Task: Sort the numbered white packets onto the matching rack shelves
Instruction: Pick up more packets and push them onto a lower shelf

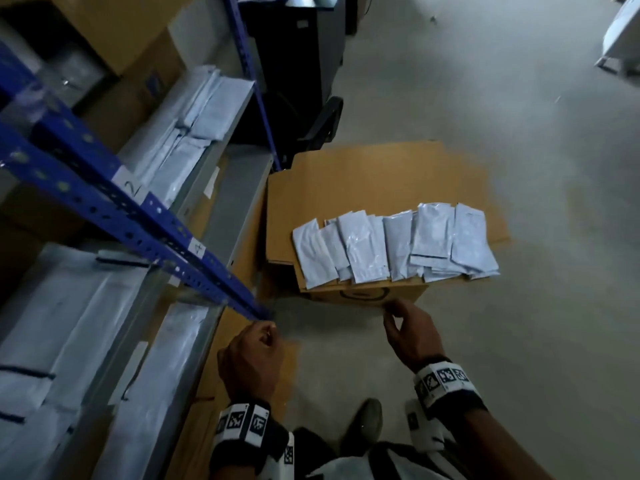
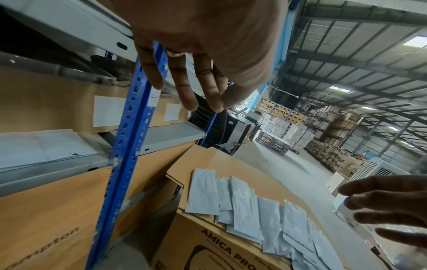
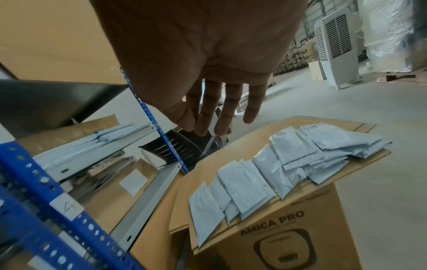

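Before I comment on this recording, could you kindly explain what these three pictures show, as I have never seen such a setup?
There is no machine here: a person wears three cameras. The head view looks down at both hands, and the other two views look along each wrist at the fingers. The left hand and the right hand are both relaxed and hold nothing. The wristbands carry printed square markers. Ahead of the hands, on the floor beside a blue rack, stands a cardboard box. Pale grey packets lie in an overlapping row on its top.
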The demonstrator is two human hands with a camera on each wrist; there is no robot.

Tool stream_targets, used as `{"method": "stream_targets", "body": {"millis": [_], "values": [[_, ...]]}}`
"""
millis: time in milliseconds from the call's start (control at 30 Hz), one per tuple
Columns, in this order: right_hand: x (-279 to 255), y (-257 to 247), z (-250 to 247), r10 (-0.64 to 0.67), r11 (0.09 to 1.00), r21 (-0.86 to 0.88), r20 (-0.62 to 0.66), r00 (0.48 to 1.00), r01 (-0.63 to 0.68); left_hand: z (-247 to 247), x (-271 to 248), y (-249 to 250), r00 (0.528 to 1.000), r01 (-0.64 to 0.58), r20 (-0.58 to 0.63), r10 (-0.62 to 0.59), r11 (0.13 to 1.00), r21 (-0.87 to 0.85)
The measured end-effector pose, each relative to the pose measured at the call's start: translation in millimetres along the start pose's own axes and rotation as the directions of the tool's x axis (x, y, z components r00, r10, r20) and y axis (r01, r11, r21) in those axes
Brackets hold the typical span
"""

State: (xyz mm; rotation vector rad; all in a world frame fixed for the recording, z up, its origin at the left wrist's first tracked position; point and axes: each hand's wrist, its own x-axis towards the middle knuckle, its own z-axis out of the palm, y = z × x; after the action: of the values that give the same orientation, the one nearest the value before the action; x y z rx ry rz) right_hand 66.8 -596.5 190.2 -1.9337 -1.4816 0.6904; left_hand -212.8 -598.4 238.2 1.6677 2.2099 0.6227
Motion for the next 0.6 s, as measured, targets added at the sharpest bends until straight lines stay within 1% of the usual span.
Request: {"method": "stream_targets", "body": {"millis": [67, 133, 300, 367, 500, 600], "values": [[12, 4, -11, 0.007, 1.0, 0.022, -0.025, 1.0, -0.006, 8, 5, 13, 1.0, 0.02, 0.002, -0.02, 1.0, -0.013], [16, 9, -18, 0.033, 0.999, 0.043, -0.01, 0.999, -0.033, 12, 8, 26, 0.999, 0.044, 0.017, -0.043, 0.999, -0.025], [25, 17, -14, 0.135, 0.99, 0.023, 0.111, 0.985, -0.138, 22, 30, 49, 0.998, 0.037, 0.044, -0.036, 0.999, -0.027], [31, 17, -11, 0.147, 0.989, 0.01, 0.151, 0.978, -0.151, 27, 43, 55, 0.999, 0.018, 0.048, -0.017, 1.0, -0.018], [60, 15, -5, 0.166, 0.986, 0.001, 0.185, 0.969, -0.169, 45, 78, 71, 0.994, -0.028, 0.106, 0.03, 0.999, -0.017], [87, 19, 0, 0.172, 0.985, -0.06, 0.238, 0.956, -0.163, 67, 113, 81, 0.982, -0.028, 0.185, 0.029, 1.0, -0.007]]}}
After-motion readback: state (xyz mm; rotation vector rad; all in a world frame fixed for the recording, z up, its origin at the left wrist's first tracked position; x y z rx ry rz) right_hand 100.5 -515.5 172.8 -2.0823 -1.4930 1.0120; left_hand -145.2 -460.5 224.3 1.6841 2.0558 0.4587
